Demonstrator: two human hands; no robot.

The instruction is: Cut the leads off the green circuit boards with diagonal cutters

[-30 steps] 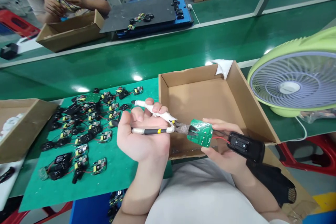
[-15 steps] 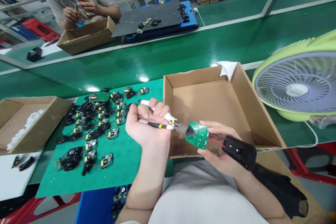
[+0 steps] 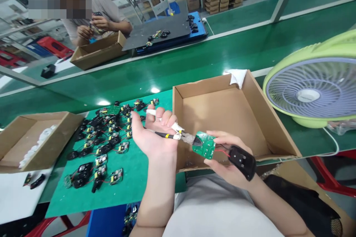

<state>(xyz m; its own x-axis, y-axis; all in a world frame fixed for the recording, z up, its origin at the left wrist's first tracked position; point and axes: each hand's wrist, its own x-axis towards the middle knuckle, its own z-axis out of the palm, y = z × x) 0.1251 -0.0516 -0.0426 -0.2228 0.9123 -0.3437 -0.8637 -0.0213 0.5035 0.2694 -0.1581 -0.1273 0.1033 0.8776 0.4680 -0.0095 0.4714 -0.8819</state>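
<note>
left hand point(image 3: 157, 133) holds pliers point(image 3: 187, 137) over a cardboard tray point(image 3: 222, 109).

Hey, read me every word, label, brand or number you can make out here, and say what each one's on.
No text is readable.
Circuit board at the pliers: pale markings, too small to read.
Fan hub: too blurred to tell whether it bears a brand.
Background carton: whitish patches, perhaps labels, too small and blurred to read.
</note>
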